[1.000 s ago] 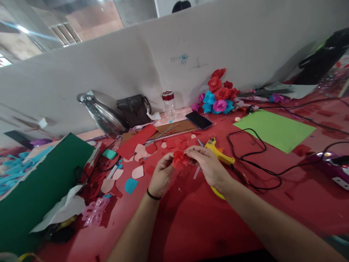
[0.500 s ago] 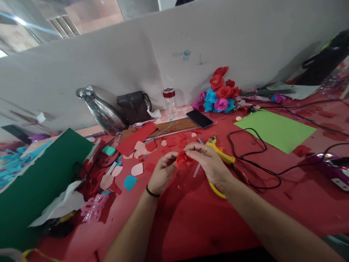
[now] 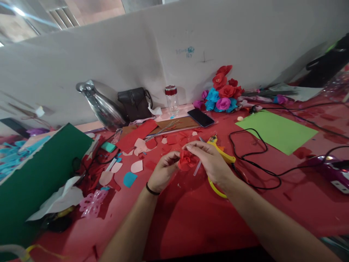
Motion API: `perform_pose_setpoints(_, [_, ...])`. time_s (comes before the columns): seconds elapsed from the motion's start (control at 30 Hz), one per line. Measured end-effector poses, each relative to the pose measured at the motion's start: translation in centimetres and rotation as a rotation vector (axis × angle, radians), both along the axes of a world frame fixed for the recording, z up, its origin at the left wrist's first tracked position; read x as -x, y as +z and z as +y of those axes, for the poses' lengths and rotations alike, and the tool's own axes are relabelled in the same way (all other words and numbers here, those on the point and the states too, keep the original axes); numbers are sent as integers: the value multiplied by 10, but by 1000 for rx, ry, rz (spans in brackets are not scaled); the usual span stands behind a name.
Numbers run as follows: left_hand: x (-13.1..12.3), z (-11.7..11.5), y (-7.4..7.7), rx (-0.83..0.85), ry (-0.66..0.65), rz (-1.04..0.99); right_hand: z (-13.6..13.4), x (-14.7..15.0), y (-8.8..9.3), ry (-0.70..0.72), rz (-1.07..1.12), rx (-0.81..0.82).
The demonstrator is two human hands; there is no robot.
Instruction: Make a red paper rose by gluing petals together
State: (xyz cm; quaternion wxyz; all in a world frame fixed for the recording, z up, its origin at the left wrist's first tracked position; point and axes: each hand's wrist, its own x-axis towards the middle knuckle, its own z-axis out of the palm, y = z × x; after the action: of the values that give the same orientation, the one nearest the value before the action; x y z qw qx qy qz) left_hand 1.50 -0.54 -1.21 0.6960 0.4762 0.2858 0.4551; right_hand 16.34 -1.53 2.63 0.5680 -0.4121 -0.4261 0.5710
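Note:
A small red paper flower [image 3: 187, 160] is held between both hands above the red table [image 3: 196, 218]. My left hand [image 3: 163, 171], with a black band at the wrist, pinches its left side. Fingers of my right hand [image 3: 209, 162] curl over the flower's top and right side. A yellow glue gun [image 3: 219, 154] lies just behind and under my right hand, partly hidden by it. Loose red, pink and blue paper petals [image 3: 136, 166] lie scattered to the left of my hands.
A black cord [image 3: 253, 160] loops right of the glue gun. A green sheet [image 3: 275, 129], a phone [image 3: 202, 117], a glass jar [image 3: 172, 100], a bunch of paper flowers [image 3: 221, 92], a silver jug [image 3: 102, 107], a dark bag [image 3: 135, 103] and dark green board [image 3: 35, 182] surround the work spot.
The flower has turned slightly between my fingers and sits a little lower and to the right. Both hands kept their hold; the view drifted a bit.

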Motion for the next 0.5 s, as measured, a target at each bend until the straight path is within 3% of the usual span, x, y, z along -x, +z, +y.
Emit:
perform_pose_setpoints(0.27, [-4,2,4,7,194,-90,2,-1,-6,-135,62,66])
perform_pose_setpoints(0.5, [-3,5,2,-11,252,-114,-3,3,-4,-50,-107,-87])
